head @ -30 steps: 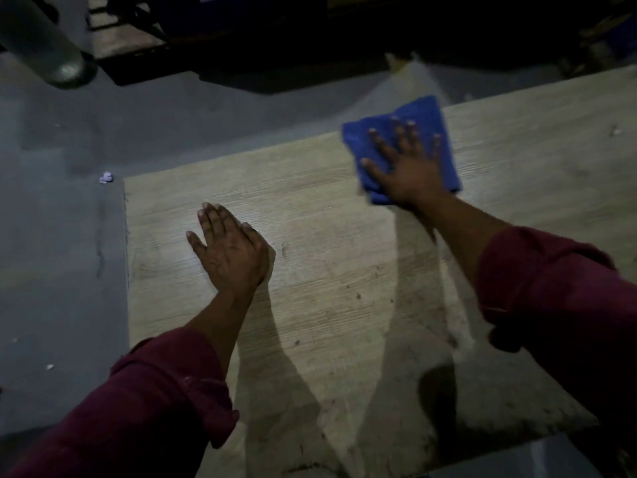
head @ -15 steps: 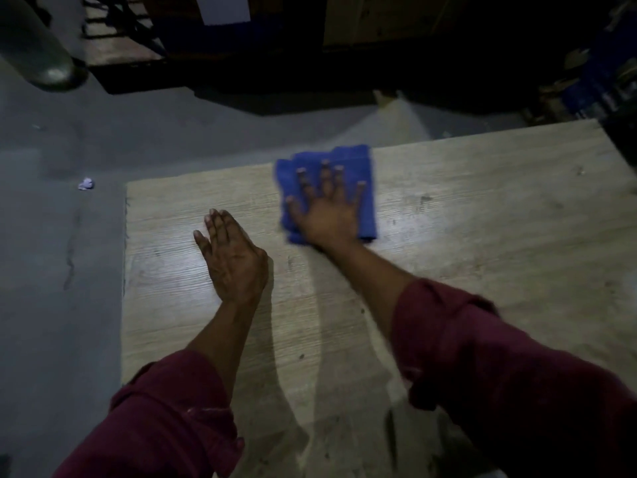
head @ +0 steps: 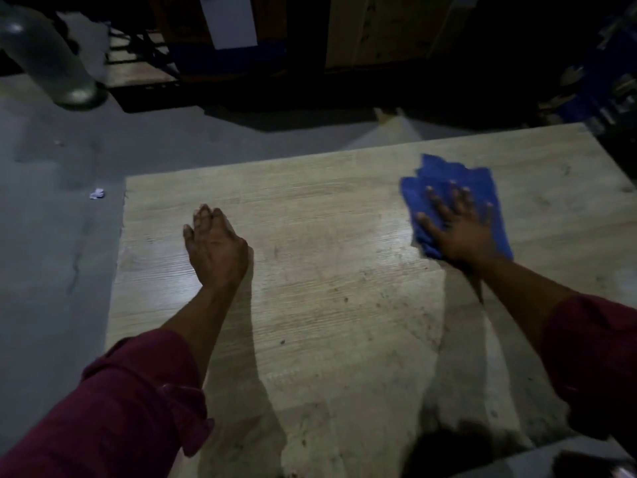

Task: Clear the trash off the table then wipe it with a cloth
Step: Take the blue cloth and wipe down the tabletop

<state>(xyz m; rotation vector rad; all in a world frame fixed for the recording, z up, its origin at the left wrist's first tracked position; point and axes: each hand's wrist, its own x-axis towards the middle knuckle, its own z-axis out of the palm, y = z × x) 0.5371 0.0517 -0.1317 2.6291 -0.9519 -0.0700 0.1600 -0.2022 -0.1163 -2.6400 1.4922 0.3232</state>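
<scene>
A light wood-grain table (head: 327, 305) fills the middle of the view. On its far right part lies a blue cloth (head: 444, 174), pressed flat under my right hand (head: 458, 229) with the fingers spread over it. My left hand (head: 215, 246) rests palm down on the bare table top near the left edge, fingers together, holding nothing. Both arms wear dark red sleeves. No trash lies on the table top.
A small crumpled scrap of paper (head: 97, 193) lies on the grey floor just left of the table's far corner. A grey cylinder (head: 51, 63) stands at the far left. Dark wooden pallets and boxes (head: 344, 46) line the back; clutter sits at the far right.
My right hand has slid the blue cloth back to the right across the table, after sweeping it left toward the middle. My left hand has stayed planted in place.
</scene>
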